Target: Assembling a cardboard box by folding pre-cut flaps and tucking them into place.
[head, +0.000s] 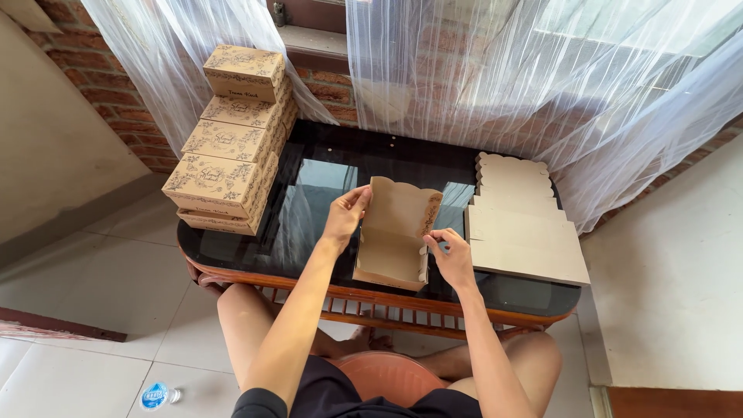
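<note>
So the person is sitting at a low glass-topped desk (325, 174) and holding a half-folded brown cardboard box (393, 236) up over the near edge of it, roughly in the middle. The left hand (346, 214) is pinching the box's upper left wall, fingers closed on the card. The right hand (451, 255) is working the right side flap near the scalloped edge, fingers curled onto it, gripping the flap.

Stuff that looks risky to me: the box is only being held by thin walls, so if the right hand is pushing the tab in too hard, the side could be buckling or creasing instead of locking. It's also hanging right at the near edge, so a slip would be sending it down toward the person's lap or the tiled floor (101, 310).

The stack of finished printed boxes (232, 143) at the far left corner is leaning a bit, and its bottom box seems to be sitting close to the left edge, so a knock on the desk could be tipping it. The pile of flat blanks (522, 224) on the right side is reaching the right edge too, so an elbow might be sliding those off.
</note>
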